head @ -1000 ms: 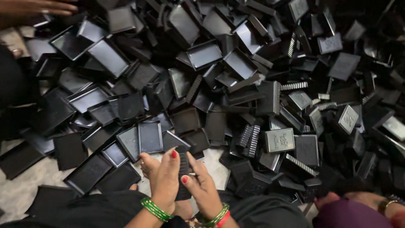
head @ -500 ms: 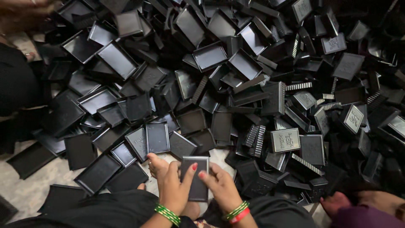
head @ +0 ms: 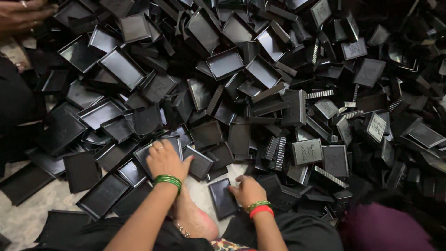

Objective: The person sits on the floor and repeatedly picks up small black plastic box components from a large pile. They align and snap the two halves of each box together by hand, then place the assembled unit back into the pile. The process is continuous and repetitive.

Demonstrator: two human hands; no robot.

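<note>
My left hand (head: 165, 159), with green bangles on the wrist, lies palm down on a shallow black plastic tray (head: 141, 155) at the near edge of a big heap of black trays and lids (head: 260, 79). Its fingers are spread over the tray's top. My right hand (head: 246, 188), wearing green and red bangles, grips the right edge of a flat black tray piece (head: 220, 199) that lies on the pale floor just in front of me. My bare foot (head: 195, 218) rests between the two arms.
Ribbed black blocks (head: 275, 153) lie mixed into the heap. Another person's hand (head: 23, 11) works at the far left corner. Someone in purple cloth (head: 385, 227) sits at my right. Pale floor (head: 28, 218) shows at the lower left.
Both hands held one black piece up together before. Now my right hand has lowered it to the floor, and my left hand has let go and reached forward onto a tray in the heap.
</note>
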